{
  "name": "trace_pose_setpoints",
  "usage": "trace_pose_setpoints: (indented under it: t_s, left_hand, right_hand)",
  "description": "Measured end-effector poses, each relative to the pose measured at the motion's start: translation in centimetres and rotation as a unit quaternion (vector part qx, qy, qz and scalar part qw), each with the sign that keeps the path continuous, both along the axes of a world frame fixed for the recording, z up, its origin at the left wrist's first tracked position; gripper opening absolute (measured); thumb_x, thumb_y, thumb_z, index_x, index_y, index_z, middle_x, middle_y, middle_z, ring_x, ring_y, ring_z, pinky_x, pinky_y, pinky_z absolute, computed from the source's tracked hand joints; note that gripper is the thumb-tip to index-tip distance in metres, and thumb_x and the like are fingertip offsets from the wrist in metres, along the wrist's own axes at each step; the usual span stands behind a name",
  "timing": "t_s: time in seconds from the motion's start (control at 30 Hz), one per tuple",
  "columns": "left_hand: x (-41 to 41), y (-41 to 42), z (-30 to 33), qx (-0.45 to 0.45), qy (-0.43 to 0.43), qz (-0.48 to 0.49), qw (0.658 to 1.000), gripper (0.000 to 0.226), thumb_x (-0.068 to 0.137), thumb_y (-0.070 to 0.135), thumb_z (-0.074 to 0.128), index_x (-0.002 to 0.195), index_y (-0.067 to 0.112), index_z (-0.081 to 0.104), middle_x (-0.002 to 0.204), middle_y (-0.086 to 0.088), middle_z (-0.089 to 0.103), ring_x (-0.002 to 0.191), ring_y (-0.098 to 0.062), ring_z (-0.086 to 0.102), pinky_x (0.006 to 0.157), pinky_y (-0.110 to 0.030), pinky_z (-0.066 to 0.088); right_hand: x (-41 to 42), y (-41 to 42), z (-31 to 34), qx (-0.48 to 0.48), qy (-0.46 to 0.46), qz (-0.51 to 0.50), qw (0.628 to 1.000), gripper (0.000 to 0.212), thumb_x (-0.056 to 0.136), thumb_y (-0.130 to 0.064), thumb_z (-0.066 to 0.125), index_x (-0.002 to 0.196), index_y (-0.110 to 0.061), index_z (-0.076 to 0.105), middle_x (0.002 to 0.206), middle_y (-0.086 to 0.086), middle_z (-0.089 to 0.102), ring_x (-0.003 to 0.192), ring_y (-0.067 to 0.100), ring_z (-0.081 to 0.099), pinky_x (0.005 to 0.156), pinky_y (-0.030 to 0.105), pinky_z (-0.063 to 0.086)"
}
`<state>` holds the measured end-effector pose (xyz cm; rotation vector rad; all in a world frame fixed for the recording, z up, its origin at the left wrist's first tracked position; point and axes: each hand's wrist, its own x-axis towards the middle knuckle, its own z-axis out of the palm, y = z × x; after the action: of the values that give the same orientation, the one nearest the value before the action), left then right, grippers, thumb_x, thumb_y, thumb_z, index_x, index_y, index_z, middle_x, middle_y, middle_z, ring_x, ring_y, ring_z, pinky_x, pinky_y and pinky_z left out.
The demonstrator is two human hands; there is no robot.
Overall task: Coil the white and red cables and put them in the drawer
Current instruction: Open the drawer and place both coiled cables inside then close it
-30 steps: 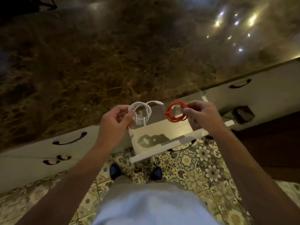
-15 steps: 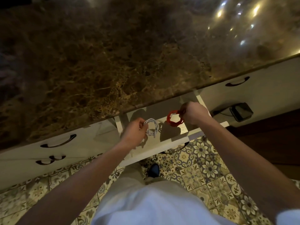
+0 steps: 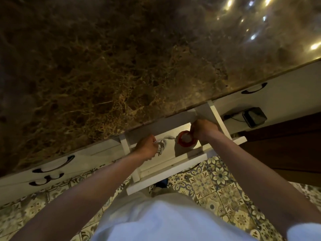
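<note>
A white drawer [image 3: 172, 168] stands pulled out under the brown marble countertop. Inside it, my left hand [image 3: 145, 147] holds the coiled white cable [image 3: 161, 145] low against the drawer floor, one plug end sticking out to the right. My right hand [image 3: 203, 129] grips the coiled red cable [image 3: 185, 141] at its far edge; the red coil rests on or just above the drawer floor, right of the white one. The two coils lie apart.
The marble countertop [image 3: 121, 66] fills the upper view. Closed white drawers with dark handles [image 3: 52, 165] flank the open one. A black device with a cord [image 3: 254, 116] sits at the right. Patterned floor tiles [image 3: 208, 185] and my feet lie below.
Both hands have gone forward and down from above the drawer front into the drawer, carrying the coils with them. The view has tilted closer to the drawer.
</note>
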<state>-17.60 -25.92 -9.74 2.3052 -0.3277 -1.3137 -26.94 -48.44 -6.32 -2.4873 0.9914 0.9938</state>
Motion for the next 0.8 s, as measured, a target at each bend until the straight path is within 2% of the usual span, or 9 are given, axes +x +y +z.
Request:
trace_pose_setpoints:
  t_s: [0.07, 0.13, 0.23, 0.33, 0.43, 0.53, 0.67, 0.73, 0.8]
  left_hand:
    - [0.1, 0.1, -0.4, 0.011, -0.004, -0.039, 0.999, 0.009, 0.101, 0.027, 0.057, 0.106, 0.020, 0.057, 0.108, -0.015, 0.068, 0.096, -0.037, 0.071, 0.084, -0.046, 0.064]
    - [0.3, 0.0, -0.2, 0.023, -0.021, -0.073, 0.997, 0.024, 0.098, 0.031, 0.057, 0.119, 0.020, 0.056, 0.118, -0.013, 0.067, 0.102, -0.035, 0.069, 0.087, -0.047, 0.062]
    - [0.5, -0.4, 0.7, 0.061, -0.121, -0.171, 0.976, 0.049, 0.102, 0.036, 0.053, 0.145, 0.016, 0.042, 0.134, -0.014, 0.061, 0.117, -0.037, 0.064, 0.088, -0.041, 0.057]
    - [0.2, -0.7, 1.8, 0.066, -0.171, -0.223, 0.957, 0.053, 0.105, 0.039, 0.050, 0.149, 0.012, 0.040, 0.140, -0.015, 0.060, 0.125, -0.037, 0.060, 0.093, -0.039, 0.051]
    - [-0.1, -0.6, 3.3, 0.032, -0.177, -0.227, 0.957, 0.051, 0.106, 0.040, 0.048, 0.150, 0.015, 0.041, 0.147, -0.012, 0.054, 0.130, -0.035, 0.056, 0.098, -0.038, 0.047]
    - [-0.1, 0.2, 5.0, -0.030, -0.180, -0.189, 0.965, 0.047, 0.105, 0.044, 0.050, 0.145, 0.019, 0.049, 0.140, -0.006, 0.061, 0.122, -0.029, 0.062, 0.095, -0.036, 0.050]
    - [-0.8, 2.8, 8.2, -0.122, -0.221, -0.152, 0.956, 0.032, 0.104, 0.040, 0.056, 0.131, 0.024, 0.061, 0.117, 0.002, 0.073, 0.095, -0.014, 0.070, 0.085, -0.041, 0.059]
    - [-1.3, 4.1, 10.1, -0.175, -0.245, -0.137, 0.944, 0.026, 0.104, 0.033, 0.058, 0.127, 0.023, 0.065, 0.106, 0.008, 0.071, 0.083, 0.001, 0.065, 0.077, -0.027, 0.059]
    - [-1.5, 5.2, 11.9, -0.214, -0.278, -0.102, 0.931, 0.020, 0.103, 0.025, 0.061, 0.122, 0.022, 0.069, 0.092, 0.015, 0.066, 0.072, 0.008, 0.061, 0.065, -0.010, 0.050]
  right_hand:
    - [0.0, -0.1, -0.1, 0.003, 0.006, -0.003, 1.000, 0.016, 0.094, -0.024, 0.066, 0.104, -0.023, 0.078, 0.101, 0.002, 0.077, 0.094, 0.025, 0.072, 0.085, 0.040, 0.062]
    - [0.1, -0.1, 0.0, 0.013, 0.016, -0.005, 1.000, 0.014, 0.095, -0.025, 0.065, 0.101, -0.020, 0.076, 0.095, 0.003, 0.075, 0.088, 0.024, 0.072, 0.083, 0.039, 0.063]
    - [0.2, -0.2, -0.1, 0.046, 0.028, -0.018, 0.998, 0.019, 0.095, -0.035, 0.068, 0.099, -0.017, 0.072, 0.088, 0.001, 0.072, 0.084, 0.022, 0.073, 0.082, 0.040, 0.065]
    - [-0.1, 0.0, -0.1, 0.076, 0.020, -0.045, 0.996, 0.026, 0.094, -0.041, 0.069, 0.102, -0.017, 0.069, 0.089, 0.002, 0.074, 0.084, 0.021, 0.074, 0.080, 0.039, 0.065]
    - [-0.2, 0.1, 0.7, 0.056, 0.006, -0.022, 0.998, 0.029, 0.094, -0.042, 0.067, 0.107, -0.017, 0.064, 0.083, -0.001, 0.070, 0.075, 0.018, 0.071, 0.067, 0.033, 0.061]
    - [-0.7, 0.3, 2.4, -0.001, -0.031, 0.006, 0.999, 0.036, 0.093, -0.051, 0.065, 0.108, -0.018, 0.062, 0.088, 0.002, 0.071, 0.078, 0.022, 0.070, 0.070, 0.032, 0.058]
    - [-2.8, 1.4, 5.6, -0.004, -0.155, -0.035, 0.987, 0.043, 0.099, -0.049, 0.061, 0.128, -0.018, 0.061, 0.107, 0.003, 0.071, 0.091, 0.021, 0.066, 0.072, 0.034, 0.055]
    - [-4.6, 1.9, 6.9, 0.072, -0.231, -0.069, 0.968, 0.041, 0.100, -0.047, 0.063, 0.130, -0.020, 0.062, 0.111, 0.000, 0.071, 0.093, 0.016, 0.067, 0.078, 0.036, 0.060]
    - [-6.5, 2.5, 7.9, 0.153, -0.266, -0.082, 0.948, 0.038, 0.098, -0.045, 0.065, 0.130, -0.024, 0.064, 0.112, -0.003, 0.072, 0.099, 0.016, 0.069, 0.088, 0.040, 0.062]
